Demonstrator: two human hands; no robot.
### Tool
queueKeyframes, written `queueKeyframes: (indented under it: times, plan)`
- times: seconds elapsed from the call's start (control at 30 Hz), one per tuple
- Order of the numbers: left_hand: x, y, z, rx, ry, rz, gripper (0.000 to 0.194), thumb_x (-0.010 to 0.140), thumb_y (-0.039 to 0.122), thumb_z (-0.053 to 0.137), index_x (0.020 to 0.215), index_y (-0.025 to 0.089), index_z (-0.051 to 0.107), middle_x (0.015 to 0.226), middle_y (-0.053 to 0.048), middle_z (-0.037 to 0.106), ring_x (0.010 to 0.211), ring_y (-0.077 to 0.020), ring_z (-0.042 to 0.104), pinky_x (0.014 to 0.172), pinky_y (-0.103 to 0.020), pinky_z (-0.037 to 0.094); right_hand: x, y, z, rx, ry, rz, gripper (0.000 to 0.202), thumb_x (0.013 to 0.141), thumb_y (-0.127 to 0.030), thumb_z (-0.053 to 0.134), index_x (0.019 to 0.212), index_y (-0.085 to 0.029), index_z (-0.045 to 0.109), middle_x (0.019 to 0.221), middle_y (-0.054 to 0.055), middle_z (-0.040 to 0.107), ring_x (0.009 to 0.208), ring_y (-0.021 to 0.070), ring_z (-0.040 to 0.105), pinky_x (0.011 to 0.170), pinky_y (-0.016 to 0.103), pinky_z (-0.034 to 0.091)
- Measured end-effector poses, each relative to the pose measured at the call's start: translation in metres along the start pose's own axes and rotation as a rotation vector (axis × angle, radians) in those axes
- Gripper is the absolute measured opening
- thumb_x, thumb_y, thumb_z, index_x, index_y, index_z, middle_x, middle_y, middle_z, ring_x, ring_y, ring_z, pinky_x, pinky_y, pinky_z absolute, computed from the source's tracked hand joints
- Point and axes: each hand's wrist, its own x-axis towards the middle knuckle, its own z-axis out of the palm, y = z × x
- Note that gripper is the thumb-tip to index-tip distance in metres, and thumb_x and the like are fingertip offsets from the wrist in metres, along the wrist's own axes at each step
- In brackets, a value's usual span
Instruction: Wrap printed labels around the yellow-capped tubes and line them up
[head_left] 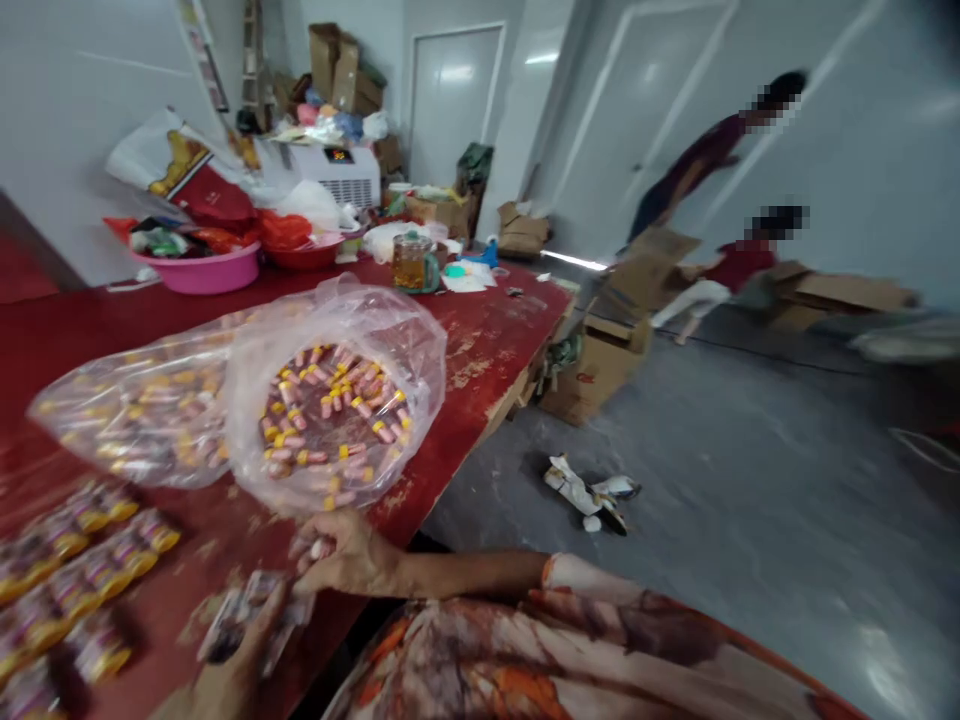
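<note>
My left hand (238,668) comes in from the bottom edge, its fingers closed on a clear plastic pack (225,622) with printed parts. Just beside it is my right hand (346,556), fingers curled around a small pinkish piece (322,547), possibly a bottle; blur hides its details. Beyond the right hand, a clear plastic bag (427,365) lies open, with small pink bottles (362,407) with yellow caps spread inside. Another clear bag (142,410) full of similar bottles lies to its left. Rows of filled small packs (97,570) with yellow ends stand at the lower left.
The worn red table (480,345) carries a pink basin (210,272), a red basin (304,256) and a glass mug (411,262) of amber liquid. Cardboard boxes (592,375) and litter (581,488) are on the grey floor. Two people (697,160) are at the far right.
</note>
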Motion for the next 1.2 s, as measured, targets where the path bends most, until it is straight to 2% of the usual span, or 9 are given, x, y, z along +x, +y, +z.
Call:
queueKeyframes:
  times: [0.07, 0.2, 0.3, 0.4, 0.5, 0.6, 0.77, 1.0, 1.2]
  plan:
    - [-0.015, 0.000, 0.006, -0.114, 0.094, -0.026, 0.041, 0.048, 0.011, 0.085, 0.082, 0.017, 0.062, 0.072, 0.001, 0.069, 0.060, -0.0176, 0.067, 0.053, -0.026, 0.057, -0.021, -0.013, -0.001, -0.007, 0.004, -0.044, 0.049, 0.034, -0.047, 0.086, 0.070, -0.023, 0.063, 0.057, -0.009, 0.059, 0.053, 0.0098, 0.050, 0.049, 0.022, 0.041]
    - [-0.035, 0.003, 0.008, -0.290, 0.086, 0.142, 0.043, 0.052, 0.013, 0.085, 0.089, 0.018, 0.064, 0.081, 0.000, 0.071, 0.068, -0.0154, 0.067, 0.071, -0.029, 0.056, -0.053, -0.030, -0.015, 0.003, -0.139, -0.060, 0.036, 0.074, -0.045, 0.069, 0.103, -0.023, 0.065, 0.091, -0.001, 0.061, 0.083, 0.0131, 0.056, 0.075, 0.025, 0.047]
    - [-0.040, 0.006, -0.001, -0.355, 0.140, 0.177, 0.042, 0.053, 0.016, 0.086, 0.090, 0.015, 0.066, 0.082, -0.002, 0.071, 0.071, -0.0153, 0.067, 0.073, -0.029, 0.054, -0.061, -0.033, -0.025, -0.281, -0.235, -0.295, 0.031, 0.090, -0.033, 0.052, 0.118, -0.025, 0.062, 0.105, 0.003, 0.059, 0.100, 0.0168, 0.056, 0.085, 0.029, 0.047]
    - [-0.047, 0.006, -0.009, -0.422, 0.200, 0.215, 0.039, 0.051, 0.018, 0.088, 0.083, 0.013, 0.066, 0.076, -0.001, 0.069, 0.066, -0.0134, 0.065, 0.070, -0.027, 0.053, -0.072, -0.033, -0.022, -0.468, -0.308, -0.597, 0.034, 0.090, -0.022, 0.052, 0.124, -0.022, 0.058, 0.104, 0.006, 0.058, 0.098, 0.0170, 0.057, 0.084, 0.029, 0.048]
    - [-0.057, 0.006, -0.011, -0.469, 0.195, 0.238, 0.037, 0.052, 0.018, 0.088, 0.081, 0.013, 0.066, 0.076, -0.002, 0.069, 0.064, -0.0130, 0.064, 0.067, -0.027, 0.053, -0.079, -0.031, -0.011, -0.546, -0.283, -0.847, 0.034, 0.084, -0.015, 0.058, 0.118, -0.017, 0.056, 0.102, 0.008, 0.059, 0.095, 0.0180, 0.058, 0.080, 0.030, 0.050]
    - [-0.066, 0.007, -0.010, -0.484, 0.149, 0.195, 0.035, 0.057, 0.021, 0.086, 0.085, 0.013, 0.067, 0.078, -0.003, 0.070, 0.065, -0.0136, 0.064, 0.069, -0.028, 0.053, -0.078, -0.028, -0.001, -0.594, -0.231, -0.977, 0.029, 0.081, -0.011, 0.062, 0.109, -0.014, 0.056, 0.097, 0.010, 0.060, 0.092, 0.0195, 0.060, 0.079, 0.032, 0.052]
    - [-0.075, 0.005, -0.009, -0.513, 0.125, 0.145, 0.032, 0.059, 0.023, 0.085, 0.081, 0.013, 0.065, 0.076, -0.001, 0.067, 0.063, -0.0106, 0.060, 0.069, -0.026, 0.051, -0.075, -0.023, 0.005, -0.716, -0.136, -1.158, 0.035, 0.078, -0.009, 0.064, 0.111, -0.013, 0.055, 0.096, 0.013, 0.064, 0.091, 0.0227, 0.063, 0.078, 0.037, 0.056]
    - [-0.077, 0.001, -0.009, -0.430, 0.203, 0.348, 0.028, 0.054, 0.018, 0.087, 0.068, 0.014, 0.063, 0.065, 0.003, 0.061, 0.058, -0.0077, 0.055, 0.059, -0.020, 0.048, -0.080, -0.018, 0.010, -0.701, -0.126, -1.166, 0.032, 0.077, -0.014, 0.068, 0.107, -0.019, 0.057, 0.093, 0.009, 0.067, 0.092, 0.0221, 0.066, 0.078, 0.034, 0.058]
    - [-0.080, -0.003, -0.013, -0.393, 0.136, 0.330, 0.027, 0.054, 0.017, 0.086, 0.071, 0.013, 0.065, 0.065, 0.002, 0.063, 0.057, -0.0077, 0.055, 0.057, -0.020, 0.047, -0.076, -0.009, 0.014, -0.714, -0.175, -1.134, 0.020, 0.083, -0.016, 0.064, 0.101, -0.022, 0.060, 0.103, 0.009, 0.064, 0.100, 0.0215, 0.063, 0.079, 0.034, 0.055]
